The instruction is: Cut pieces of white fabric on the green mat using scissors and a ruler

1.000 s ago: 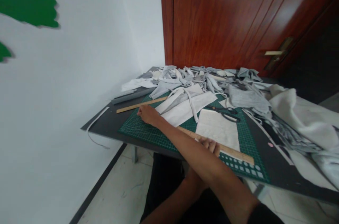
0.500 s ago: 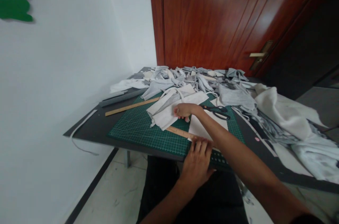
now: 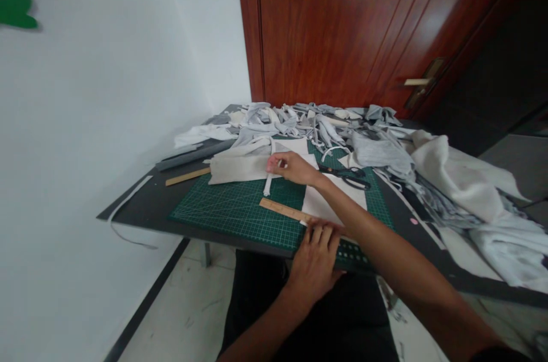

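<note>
My right hand (image 3: 293,169) reaches over the cutting mat with fingers pinched on a narrow white fabric strip (image 3: 268,185), whose lower end hangs below the fingertips. Under it lie pale fabric pieces (image 3: 237,169), flat on the green cutting mat (image 3: 231,213). At the near edge of the table, my left hand (image 3: 317,253) lies with its fingers extended over a wooden ruler (image 3: 282,209), pressing it down. A white fabric piece (image 3: 314,202) lies beside the ruler, partly hidden by my right forearm. Black scissors (image 3: 353,179) rest on that piece's far edge.
Grey and white fabric scraps (image 3: 295,119) are heaped at the table's back. Larger folded cloth (image 3: 466,179) covers the right side. A second wooden strip (image 3: 186,176) sticks out on the left. A wall and a brown door (image 3: 334,31) bound the table.
My right hand has moved left and slightly away from me. The pale fabric pieces have shifted left and turned, uncovering the ruler's left end. My left hand stays on the ruler.
</note>
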Action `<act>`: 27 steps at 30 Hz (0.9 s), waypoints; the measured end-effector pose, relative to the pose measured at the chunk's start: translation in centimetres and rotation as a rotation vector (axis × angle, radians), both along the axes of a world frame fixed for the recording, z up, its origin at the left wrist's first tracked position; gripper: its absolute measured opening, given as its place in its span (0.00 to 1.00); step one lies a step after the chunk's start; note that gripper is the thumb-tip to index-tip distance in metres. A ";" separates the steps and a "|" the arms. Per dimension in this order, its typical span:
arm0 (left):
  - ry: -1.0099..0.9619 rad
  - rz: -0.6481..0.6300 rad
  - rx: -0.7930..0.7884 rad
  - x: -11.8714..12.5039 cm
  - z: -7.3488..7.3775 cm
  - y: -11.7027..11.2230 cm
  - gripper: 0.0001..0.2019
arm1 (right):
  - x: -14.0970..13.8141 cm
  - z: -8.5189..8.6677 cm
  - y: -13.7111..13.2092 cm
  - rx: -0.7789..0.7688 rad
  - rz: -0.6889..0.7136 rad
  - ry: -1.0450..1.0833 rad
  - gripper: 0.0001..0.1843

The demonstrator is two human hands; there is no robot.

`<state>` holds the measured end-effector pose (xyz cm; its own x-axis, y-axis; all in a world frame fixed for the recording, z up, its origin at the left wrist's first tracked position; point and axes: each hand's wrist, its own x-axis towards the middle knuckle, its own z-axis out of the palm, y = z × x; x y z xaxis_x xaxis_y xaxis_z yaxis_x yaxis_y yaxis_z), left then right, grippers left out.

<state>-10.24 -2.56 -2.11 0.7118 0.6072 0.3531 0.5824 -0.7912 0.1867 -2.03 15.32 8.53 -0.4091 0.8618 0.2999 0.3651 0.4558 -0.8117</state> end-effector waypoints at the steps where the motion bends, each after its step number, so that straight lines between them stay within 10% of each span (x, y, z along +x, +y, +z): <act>1: -0.014 0.007 -0.004 0.0 0.1 0.0 0.42 | 2.0 -0.2 -1.2 -0.043 -0.052 0.020 0.13; 8: -0.037 0.065 -0.002 0.1 0.4 -0.2 0.49 | 10.4 -4.2 -9.2 -0.243 -0.263 -0.029 0.17; 27: -0.057 0.042 0.000 0.1 0.9 0.1 0.38 | 5.9 -6.5 -10.2 -0.057 -0.310 -0.177 0.05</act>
<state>-10.13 -2.48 -1.21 0.6644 0.6358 0.3930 0.6032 -0.7665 0.2204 3.83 5.09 2.05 -0.1666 0.9663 0.1960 0.6160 0.2573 -0.7445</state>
